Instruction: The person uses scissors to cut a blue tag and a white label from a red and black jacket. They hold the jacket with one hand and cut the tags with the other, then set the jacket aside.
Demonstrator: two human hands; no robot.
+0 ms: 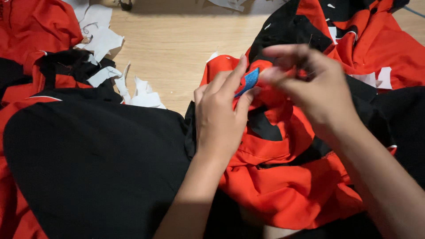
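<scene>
My left hand (pixel 221 110) pinches a small blue tag (pixel 250 80) between thumb and forefinger, above a crumpled red and black garment (pixel 283 177). Just to the tag's right is my right hand (pixel 310 84), blurred, with its fingertips closed near the tag's edge. Whether it holds anything I cannot tell. Both forearms come in from the bottom of the view and cross over the garment.
A large black and red fabric piece (pixel 93 163) covers the lower left. More red and black cloth (pixel 376 40) lies piled at the upper right and upper left. White paper scraps (pixel 104 42) are scattered on the wooden table (pixel 177 44).
</scene>
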